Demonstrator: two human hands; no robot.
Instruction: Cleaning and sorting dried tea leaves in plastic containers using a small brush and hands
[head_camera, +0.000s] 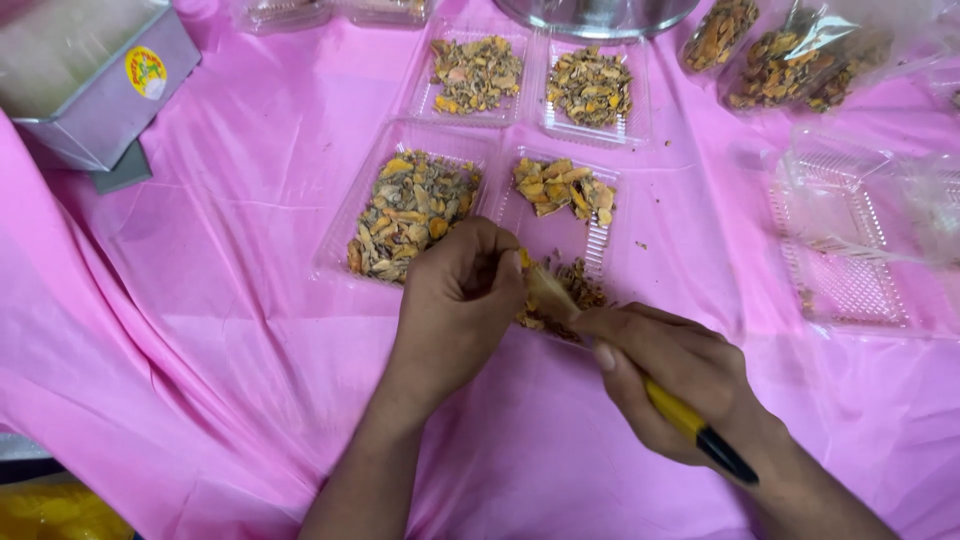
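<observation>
Scraping a small orange root piece, the left hand is pinching it over the clear tray so the peelings are dropping inside; the right hand is gripping a yellow-handled knife, blade angled toward the piece. Peeled chunks are lying at the tray's far end, kept apart from the scrap tray on the left

Bare pink tablecloth lies open along the near edge and left side. Clear trays of dried orange-brown pieces crowd the middle; a grey metal box blocks the far-left corner, and empty clear trays fill the right edge.
</observation>
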